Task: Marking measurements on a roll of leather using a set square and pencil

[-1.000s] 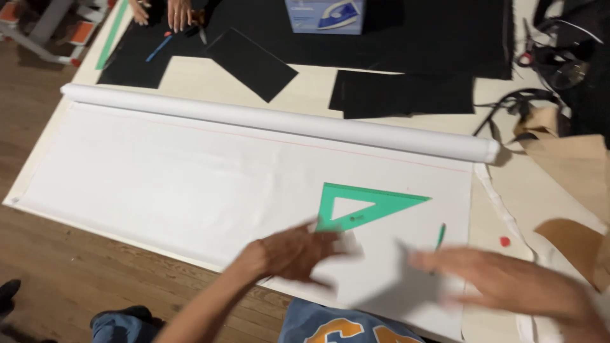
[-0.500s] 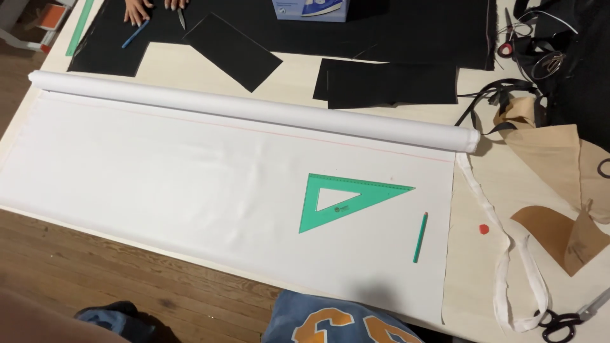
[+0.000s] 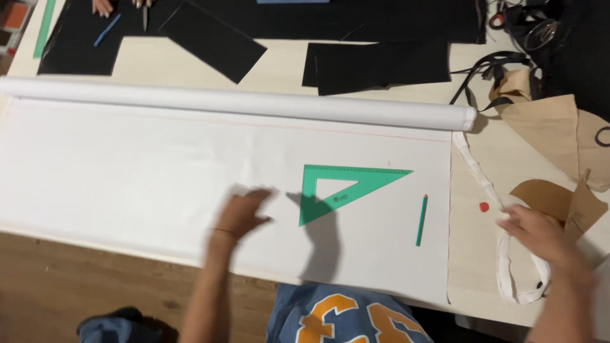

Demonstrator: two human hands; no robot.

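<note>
A wooden table (image 3: 159, 60) carried everything, and most of it was covered by a wide white sheet (image 3: 127, 178) unrolled from a long roll (image 3: 254, 101) lying across the far side. Beyond the roll lay black fabric pieces (image 3: 375, 63); tan paper pieces (image 3: 559, 133) sat at the right edge. On the sheet, right of centre, rested a green set square (image 3: 343, 187), with a green pencil (image 3: 421, 219) just beside it to the right. A white fabric strip (image 3: 502, 254) trailed down off the sheet's right edge. The left hand (image 3: 244, 213) (blurred) lay open with fingers spread on the sheet, near the set square's left corner and gripping nothing. The right hand (image 3: 540, 232) rested loosely open over the strip, though blur hid whether it gripped it.
</note>
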